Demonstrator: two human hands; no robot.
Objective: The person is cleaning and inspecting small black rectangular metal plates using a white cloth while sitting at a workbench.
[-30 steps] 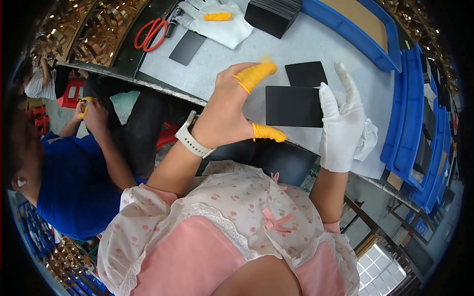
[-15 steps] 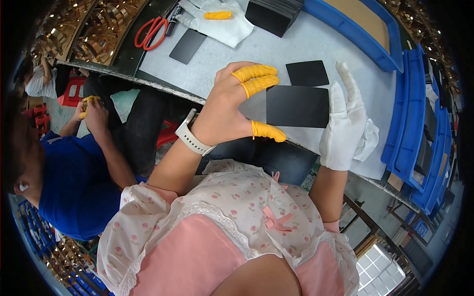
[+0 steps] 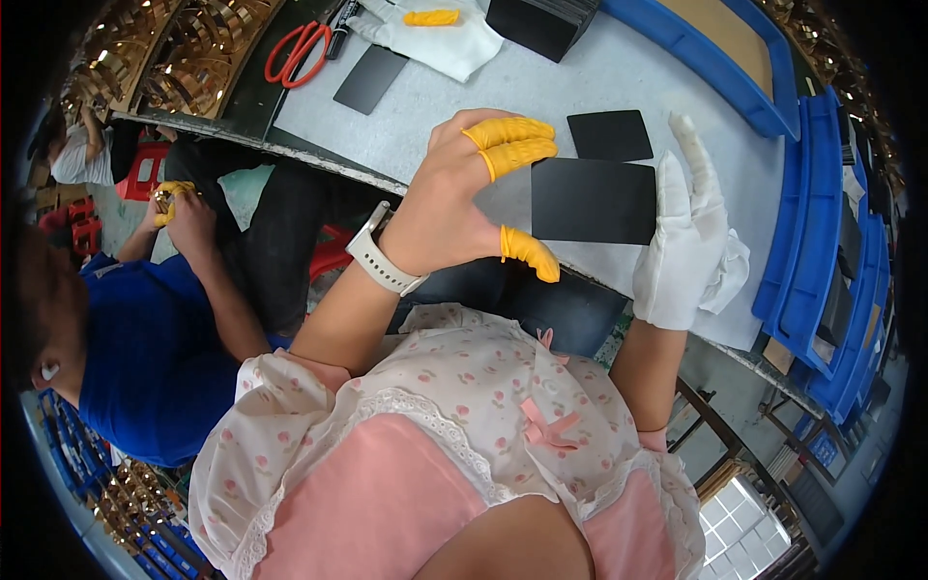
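Observation:
A dark rectangular plate (image 3: 594, 201) appears raised near the table's front edge, larger than the other plates. My right hand (image 3: 681, 246), in a white glove, holds it at its right edge; two fingers point upward and the thumb is hidden. My left hand (image 3: 454, 198) wears yellow finger cots on its thumb and two fingers. It is open beside the plate's left end, with fingertips close to the upper edge and the thumb below the lower edge. Just behind lies another black plate (image 3: 611, 135) on the table.
A stack of black plates (image 3: 541, 27), a white glove (image 3: 435, 43), a single dark plate (image 3: 371, 79), red-handled scissors (image 3: 298, 53) and a marker (image 3: 341, 31) lie farther back. Blue trays (image 3: 807, 213) line the right side. A person in blue (image 3: 159, 348) sits at left.
The view has shifted slightly, so the table contents appear a little higher. My left fingertips have slid a little right along the plate's upper edge. The right hand keeps its hold.

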